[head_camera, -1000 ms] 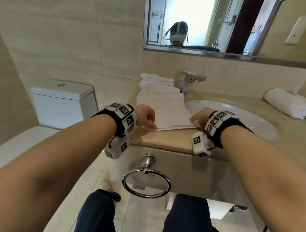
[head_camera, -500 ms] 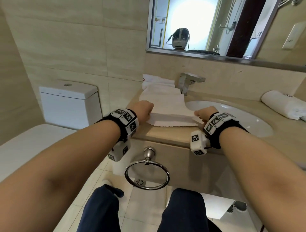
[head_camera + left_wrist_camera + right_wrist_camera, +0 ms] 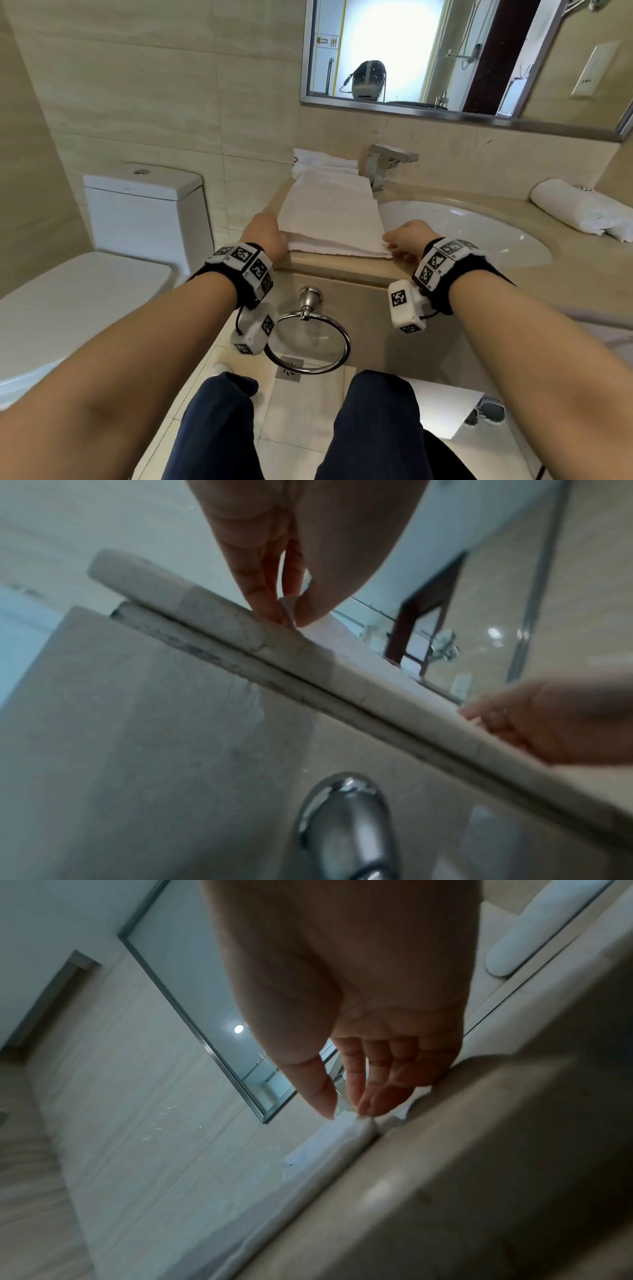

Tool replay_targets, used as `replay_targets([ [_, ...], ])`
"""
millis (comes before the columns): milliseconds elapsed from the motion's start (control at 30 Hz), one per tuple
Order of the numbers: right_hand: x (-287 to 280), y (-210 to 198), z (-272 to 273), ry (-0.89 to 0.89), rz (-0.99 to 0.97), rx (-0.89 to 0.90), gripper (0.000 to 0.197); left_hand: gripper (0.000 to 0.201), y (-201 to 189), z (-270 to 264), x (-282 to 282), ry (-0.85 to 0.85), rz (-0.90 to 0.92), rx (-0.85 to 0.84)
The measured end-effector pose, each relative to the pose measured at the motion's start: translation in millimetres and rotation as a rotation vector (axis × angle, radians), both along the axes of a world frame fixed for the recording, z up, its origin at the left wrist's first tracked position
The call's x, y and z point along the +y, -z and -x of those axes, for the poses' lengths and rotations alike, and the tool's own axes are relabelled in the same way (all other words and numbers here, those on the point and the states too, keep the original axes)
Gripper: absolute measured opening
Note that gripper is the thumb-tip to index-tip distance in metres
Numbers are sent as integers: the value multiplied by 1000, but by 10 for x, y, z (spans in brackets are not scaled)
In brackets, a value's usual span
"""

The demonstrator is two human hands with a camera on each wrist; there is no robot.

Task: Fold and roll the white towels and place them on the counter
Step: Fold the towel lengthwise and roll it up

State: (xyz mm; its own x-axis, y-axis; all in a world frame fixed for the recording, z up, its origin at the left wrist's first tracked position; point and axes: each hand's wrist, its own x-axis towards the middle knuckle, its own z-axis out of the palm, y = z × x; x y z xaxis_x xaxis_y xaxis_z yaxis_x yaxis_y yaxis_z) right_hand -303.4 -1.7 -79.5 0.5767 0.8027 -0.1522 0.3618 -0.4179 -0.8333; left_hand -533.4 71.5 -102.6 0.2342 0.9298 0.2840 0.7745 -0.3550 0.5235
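Note:
A white towel (image 3: 330, 216) lies folded into a long strip on the beige counter (image 3: 346, 270), running from its front edge back toward the faucet (image 3: 383, 164). My left hand (image 3: 265, 233) pinches the towel's near left corner (image 3: 287, 612) between thumb and fingertips. My right hand (image 3: 406, 240) pinches the near right corner (image 3: 356, 1126) the same way. More folded white towels (image 3: 322, 161) are stacked behind the strip against the wall. A rolled white towel (image 3: 579, 210) rests on the counter at the far right.
The white sink basin (image 3: 479, 233) is just right of the towel. A chrome towel ring (image 3: 308, 339) hangs on the cabinet front below the counter edge. A toilet (image 3: 102, 240) stands to the left. A mirror (image 3: 445, 54) hangs on the wall above.
Both hands have shifted slightly forward along the towel's near edge and now pinch its corners. The head view has tilted up a little.

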Motion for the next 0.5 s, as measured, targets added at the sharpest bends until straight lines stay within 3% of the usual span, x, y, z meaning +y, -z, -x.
replay_targets([
  [67, -20, 30, 15, -29, -9, -19, 12, 32, -7, 20, 27, -58, 72, -68],
  [167, -19, 98, 45, -156, 70, -274, 29, 29, -13, 77, 60, -74, 119, -120],
  [333, -64, 125, 80, -355, 98, -474, 60, 26, 87, 182, 140, -37, 61, 32],
  [500, -135, 120, 81, -447, 146, -654, 47, 24, 135, 292, 167, -37, -91, 226],
])
